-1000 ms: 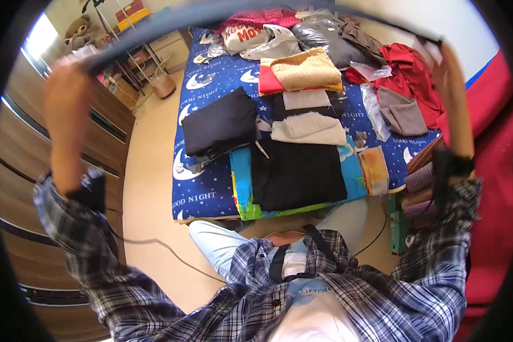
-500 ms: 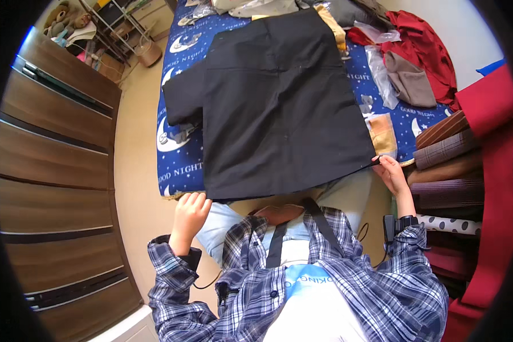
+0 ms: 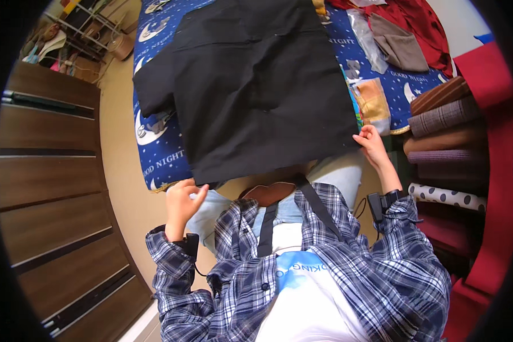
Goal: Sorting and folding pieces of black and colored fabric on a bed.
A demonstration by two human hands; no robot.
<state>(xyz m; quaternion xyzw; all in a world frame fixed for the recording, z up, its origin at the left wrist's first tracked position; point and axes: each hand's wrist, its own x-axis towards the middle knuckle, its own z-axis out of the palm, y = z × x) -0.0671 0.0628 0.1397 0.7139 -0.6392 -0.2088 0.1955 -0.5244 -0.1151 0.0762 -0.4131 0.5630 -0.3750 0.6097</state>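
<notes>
A black short-sleeved shirt (image 3: 262, 97) lies spread over the bed, its hem towards me and one sleeve reaching out to the left. Light creases cross its middle. By the hem's left corner is my left hand (image 3: 182, 204), its thumb stretched apart from the curled fingers, with no cloth seen between them. At the right corner, my right hand (image 3: 374, 149) has its thumb tip against the cloth's edge. Its thumb and forefinger look slightly apart.
Blue moon-patterned bedding (image 3: 154, 137) covers the bed under the shirt. Red cloth (image 3: 424, 34), a grey-brown cloth (image 3: 399, 43) and a yellowish packet (image 3: 373, 102) lie right of it. Fabric rolls (image 3: 447, 148) are stacked at right. Brown drawers (image 3: 51, 182) line the left side.
The shirt's hem has settled flatter, and my left thumb has come away from the cloth. My right fingers have loosened at the right corner. The view has shifted, too.
</notes>
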